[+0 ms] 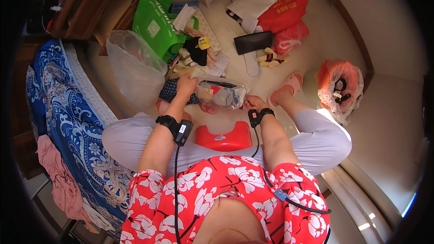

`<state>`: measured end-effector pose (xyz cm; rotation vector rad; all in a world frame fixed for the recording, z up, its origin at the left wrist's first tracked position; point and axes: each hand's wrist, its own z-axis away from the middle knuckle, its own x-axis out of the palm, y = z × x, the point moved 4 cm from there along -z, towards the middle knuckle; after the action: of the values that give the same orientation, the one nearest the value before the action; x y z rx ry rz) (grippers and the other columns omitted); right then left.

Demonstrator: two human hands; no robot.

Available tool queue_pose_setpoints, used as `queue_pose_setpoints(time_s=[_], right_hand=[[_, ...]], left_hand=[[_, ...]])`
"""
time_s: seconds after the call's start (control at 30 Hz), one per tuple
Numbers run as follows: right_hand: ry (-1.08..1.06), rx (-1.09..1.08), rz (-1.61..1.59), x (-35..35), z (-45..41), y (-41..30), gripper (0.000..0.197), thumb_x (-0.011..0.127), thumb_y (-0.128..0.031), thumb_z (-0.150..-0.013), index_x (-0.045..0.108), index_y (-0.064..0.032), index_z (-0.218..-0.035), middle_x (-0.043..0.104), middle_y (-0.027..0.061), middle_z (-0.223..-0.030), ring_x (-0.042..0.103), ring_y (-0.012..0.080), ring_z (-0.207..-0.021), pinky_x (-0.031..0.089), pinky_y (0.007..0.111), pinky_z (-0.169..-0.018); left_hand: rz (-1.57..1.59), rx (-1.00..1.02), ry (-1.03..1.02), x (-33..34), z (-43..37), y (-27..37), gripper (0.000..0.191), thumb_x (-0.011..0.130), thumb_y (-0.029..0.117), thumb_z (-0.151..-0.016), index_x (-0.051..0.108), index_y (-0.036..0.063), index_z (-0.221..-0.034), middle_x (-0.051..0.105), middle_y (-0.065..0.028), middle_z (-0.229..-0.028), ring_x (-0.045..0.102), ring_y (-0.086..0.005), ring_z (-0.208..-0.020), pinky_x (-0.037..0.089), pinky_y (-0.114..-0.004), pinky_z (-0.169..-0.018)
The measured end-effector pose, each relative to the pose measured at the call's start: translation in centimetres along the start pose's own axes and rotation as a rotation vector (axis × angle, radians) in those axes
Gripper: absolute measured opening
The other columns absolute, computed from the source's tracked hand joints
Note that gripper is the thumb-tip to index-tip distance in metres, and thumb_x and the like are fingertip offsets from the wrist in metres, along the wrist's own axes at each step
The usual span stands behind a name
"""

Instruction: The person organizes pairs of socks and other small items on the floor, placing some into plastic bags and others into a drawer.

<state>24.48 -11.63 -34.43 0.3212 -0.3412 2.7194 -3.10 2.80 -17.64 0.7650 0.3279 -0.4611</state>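
Note:
A clear plastic bag holding what look like folded socks in grey, white and blue is stretched between my two hands above the floor. My left hand grips its left end. The right end is pinched in the fingers of my right hand. Below and left of the bag lies a dark dotted cloth, partly covered by my left hand and forearm. A large translucent plastic bag stands to the left of my left hand. Papers and a black cloth item with a yellow label lie just beyond the bag.
A green bag, a black wallet-like case, a pale insole and a red bag lie farther out. At right stands a lined bin. A red plastic stool is between my legs; a blue patterned bedcover hangs at left.

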Motion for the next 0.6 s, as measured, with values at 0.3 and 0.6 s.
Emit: queue_pose_setpoints(time_s=[0.3, 0.6], right_hand=[[0.523, -0.646, 0.878, -3.0, -0.1, -3.8, 0.026, 0.059, -0.019, -0.078, 0.059, 0.0021, -0.062, 0.061, 0.0145, -0.062, 0.059, 0.0231, -0.051, 0.045, 0.037, -0.045], [0.528, -0.747, 1.067, -2.0, 8.5, -12.6, 0.018, 0.061, -0.008, -0.066, 0.065, -0.0013, -0.082, 0.063, 0.0195, -0.073, 0.063, 0.031, -0.065, 0.051, 0.037, -0.064]], left_hand=[[-0.227, 0.131, 0.044, 0.7, -0.6, 0.3, 0.022, 0.059, 0.018, -0.071, 0.054, -0.0039, -0.073, 0.059, -0.015, -0.068, 0.058, -0.0221, -0.058, 0.044, -0.036, -0.057], [0.377, -0.026, -0.217, 0.7, 2.5, 3.6, 0.017, 0.06, 0.018, -0.076, 0.058, 0.0006, -0.078, 0.057, -0.0065, -0.066, 0.057, -0.0155, -0.056, 0.048, -0.026, -0.05]])
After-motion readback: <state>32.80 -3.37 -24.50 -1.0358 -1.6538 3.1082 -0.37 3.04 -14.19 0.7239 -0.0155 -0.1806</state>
